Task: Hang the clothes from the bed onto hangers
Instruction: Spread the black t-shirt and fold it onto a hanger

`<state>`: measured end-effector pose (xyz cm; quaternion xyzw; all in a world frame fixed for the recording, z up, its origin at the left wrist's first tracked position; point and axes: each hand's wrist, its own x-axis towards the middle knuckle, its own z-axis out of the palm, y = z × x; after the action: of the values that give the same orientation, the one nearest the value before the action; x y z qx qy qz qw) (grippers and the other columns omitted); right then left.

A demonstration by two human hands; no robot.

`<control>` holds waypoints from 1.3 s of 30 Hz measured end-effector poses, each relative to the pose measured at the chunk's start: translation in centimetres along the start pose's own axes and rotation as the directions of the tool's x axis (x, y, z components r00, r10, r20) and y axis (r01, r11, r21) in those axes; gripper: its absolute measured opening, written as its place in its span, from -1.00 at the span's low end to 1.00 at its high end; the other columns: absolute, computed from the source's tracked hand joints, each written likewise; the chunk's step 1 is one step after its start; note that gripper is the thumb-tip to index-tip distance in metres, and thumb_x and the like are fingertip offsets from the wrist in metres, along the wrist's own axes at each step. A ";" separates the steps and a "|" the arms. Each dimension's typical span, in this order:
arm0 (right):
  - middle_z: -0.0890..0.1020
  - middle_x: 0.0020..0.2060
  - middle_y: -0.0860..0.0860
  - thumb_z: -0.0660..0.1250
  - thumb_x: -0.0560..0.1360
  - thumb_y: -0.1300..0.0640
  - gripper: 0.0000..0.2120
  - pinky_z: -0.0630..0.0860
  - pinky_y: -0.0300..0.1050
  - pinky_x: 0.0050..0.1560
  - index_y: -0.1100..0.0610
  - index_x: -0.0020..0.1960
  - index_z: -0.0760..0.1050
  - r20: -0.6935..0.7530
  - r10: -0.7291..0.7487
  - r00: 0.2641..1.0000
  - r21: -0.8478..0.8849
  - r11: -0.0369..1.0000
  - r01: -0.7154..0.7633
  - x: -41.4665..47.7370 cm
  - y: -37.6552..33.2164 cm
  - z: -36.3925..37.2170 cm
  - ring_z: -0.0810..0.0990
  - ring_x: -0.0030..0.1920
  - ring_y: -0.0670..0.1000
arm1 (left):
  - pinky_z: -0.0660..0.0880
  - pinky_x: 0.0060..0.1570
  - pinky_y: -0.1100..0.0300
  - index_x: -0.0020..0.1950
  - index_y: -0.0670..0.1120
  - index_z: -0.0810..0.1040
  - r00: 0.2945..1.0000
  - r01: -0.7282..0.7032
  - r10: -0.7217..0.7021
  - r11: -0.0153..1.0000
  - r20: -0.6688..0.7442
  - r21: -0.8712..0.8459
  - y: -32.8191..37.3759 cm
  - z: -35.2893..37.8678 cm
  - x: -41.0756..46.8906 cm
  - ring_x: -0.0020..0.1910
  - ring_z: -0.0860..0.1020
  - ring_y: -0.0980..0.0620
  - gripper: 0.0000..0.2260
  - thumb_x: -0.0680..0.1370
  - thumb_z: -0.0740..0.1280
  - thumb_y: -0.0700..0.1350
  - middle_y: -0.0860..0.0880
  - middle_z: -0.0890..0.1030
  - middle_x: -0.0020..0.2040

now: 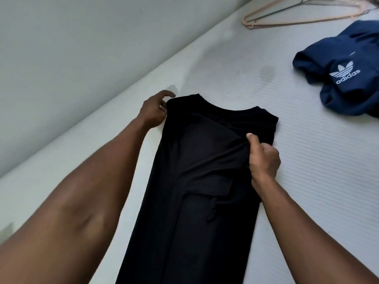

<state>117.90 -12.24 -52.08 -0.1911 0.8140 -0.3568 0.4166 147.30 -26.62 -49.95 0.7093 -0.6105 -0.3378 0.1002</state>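
My right hand pinches a bunched fold of the black shirt, thumb on top, at centre frame. The shirt lies flat on the bed, collar pointing up the frame. My left hand sits at its upper left shoulder, fingers curved; I cannot tell whether it grips. Hangers and a navy garment lie at upper right.

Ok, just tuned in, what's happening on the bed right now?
A person is working on a black T-shirt lying flat on the white mattress. The right hand pinches a fold of fabric near its chest; the left hand sits at the shoulder corner, grip unclear. A crumpled navy Adidas garment and pale pink hangers lie further up, untouched. Nothing is hung yet.
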 end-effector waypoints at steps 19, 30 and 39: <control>0.43 -0.41 -0.03 0.35 0.59 0.01 -0.63 0.49 0.03 -0.33 0.21 -0.27 0.36 0.019 0.009 1.000 -0.036 0.999 -0.008 -1.3 1.7 -2.5 0.39 -0.39 -0.02 | 0.47 -0.10 0.19 -0.13 -0.12 0.59 0.644 0.388 -0.664 0.711 -0.379 -0.587 3.8 9.3 -16.7 -0.25 0.56 -0.12 -0.82 0.54 0.27 -0.06 0.02 0.60 -0.33; 0.33 -0.46 -0.07 0.39 0.57 0.02 -0.58 0.30 -0.15 -0.44 0.04 -0.33 0.23 0.036 0.001 0.999 -0.044 0.999 0.001 -1.8 0.4 -2.3 0.28 -0.46 -0.10 | 0.38 -0.49 0.20 -0.17 -0.23 0.59 0.471 0.563 -0.801 -0.049 0.369 -0.825 7.3 14.3 -23.7 -0.44 0.42 0.07 -0.82 0.47 0.52 -0.15 -0.07 0.66 -0.20; 0.32 -0.48 -0.01 0.31 0.52 0.06 -0.68 0.31 -0.02 -0.54 0.14 -0.31 0.28 -0.048 -0.122 0.991 -0.177 0.978 0.112 -3.9 -2.0 -1.4 0.28 -0.49 -0.03 | 0.56 -0.40 0.17 0.03 -0.27 0.57 0.555 0.520 -0.591 -0.302 0.585 -0.799 7.6 11.8 -26.2 -0.33 0.69 -0.06 -0.95 0.60 0.37 -0.29 -0.21 0.68 -0.19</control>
<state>119.05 -10.63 -48.00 -0.2637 0.8412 -0.3137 0.3526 133.43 -0.77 -45.29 0.6494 0.1977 -0.6275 0.3815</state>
